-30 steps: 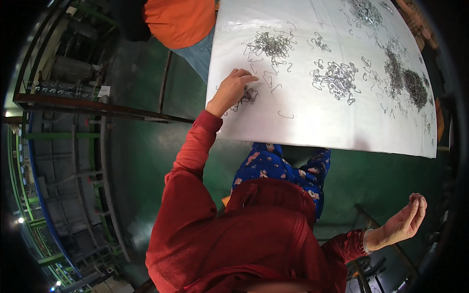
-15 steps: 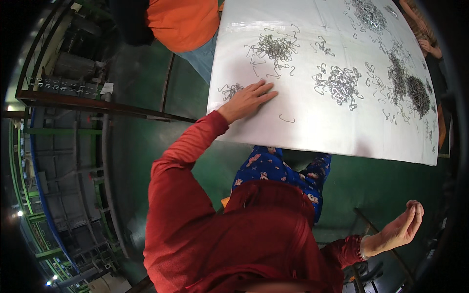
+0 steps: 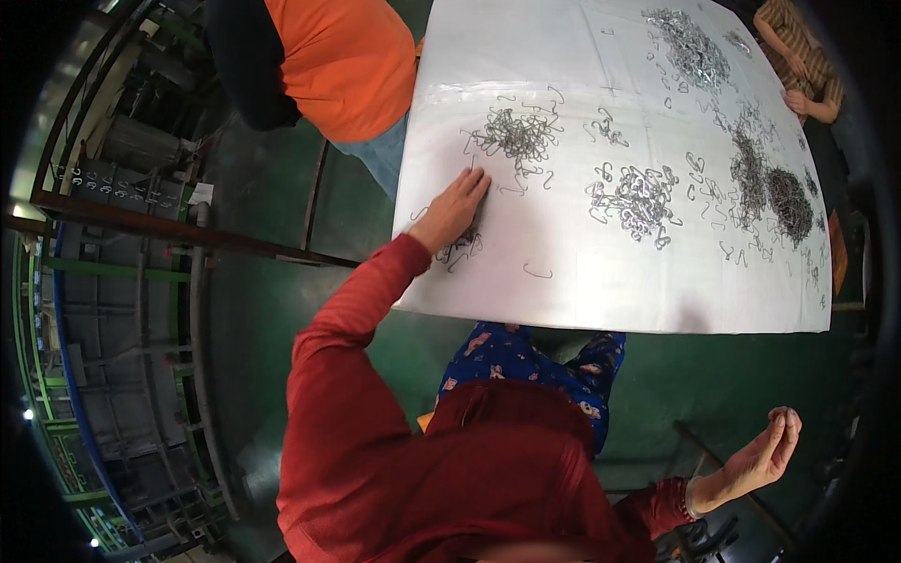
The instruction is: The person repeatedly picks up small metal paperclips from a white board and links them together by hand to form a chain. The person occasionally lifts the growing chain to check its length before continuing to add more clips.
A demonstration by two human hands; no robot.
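My left hand (image 3: pixel 455 208) is over the near left part of the white-covered table (image 3: pixel 582 291), its fingers stretched forward and close together. A small heap of metal wire hooks (image 3: pixel 462 250) lies partly hidden beneath and beside it. Just beyond the fingertips is a larger pile of hooks (image 3: pixel 516 134), with a few loose ones around it. One single hook (image 3: pixel 538 271) lies apart, nearer the front edge. My right hand (image 3: pixel 751 462) is raised off to the right, away from the table, fingers curled together against the thumb. Whatever it may hold is hidden.
Another hook pile (image 3: pixel 640 202) lies mid-table, with darker heaps (image 3: pixel 789 205) and a far pile (image 3: pixel 693 49) to the right. A person in an orange top (image 3: pixel 343 66) stands at the left edge; another person's hands (image 3: pixel 798 94) are at the far right. A metal frame (image 3: pixel 188 225) stands left.
My left hand has drawn back left to the small heap, its fingers now closer together. The table sits lower in view. My right hand keeps its curled shape.
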